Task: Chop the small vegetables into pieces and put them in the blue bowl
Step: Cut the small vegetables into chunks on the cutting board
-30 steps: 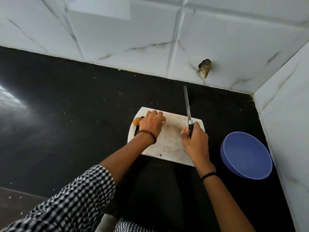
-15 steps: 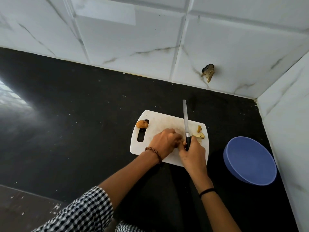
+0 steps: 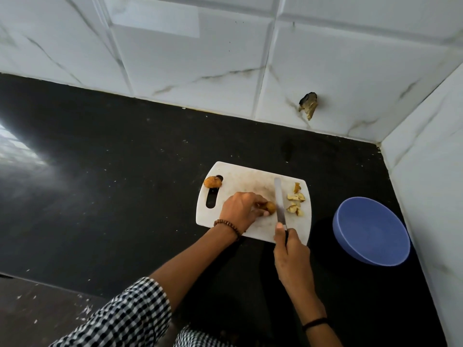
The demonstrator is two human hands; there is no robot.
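fingers [image 3: 258,204] pin vegetable [image 3: 271,207]; knife [image 3: 279,199] seemingly touching

My left hand [image 3: 238,211] has left the far-left corner of the white plastic cutting board [image 3: 250,175], uncovering the orange-brown round vegetable [image 3: 212,182] there. It now pinches a second small brown vegetable [image 3: 270,207] mid-board against the steel-bladed knife [image 3: 280,204]. My right hand [image 3: 292,256] sits further back, over the near edge. Pale cut pieces [image 3: 295,200] now show right of the blade.

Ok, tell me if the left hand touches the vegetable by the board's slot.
Apart: the head view shows bare cutting board between the left hand and that vegetable.
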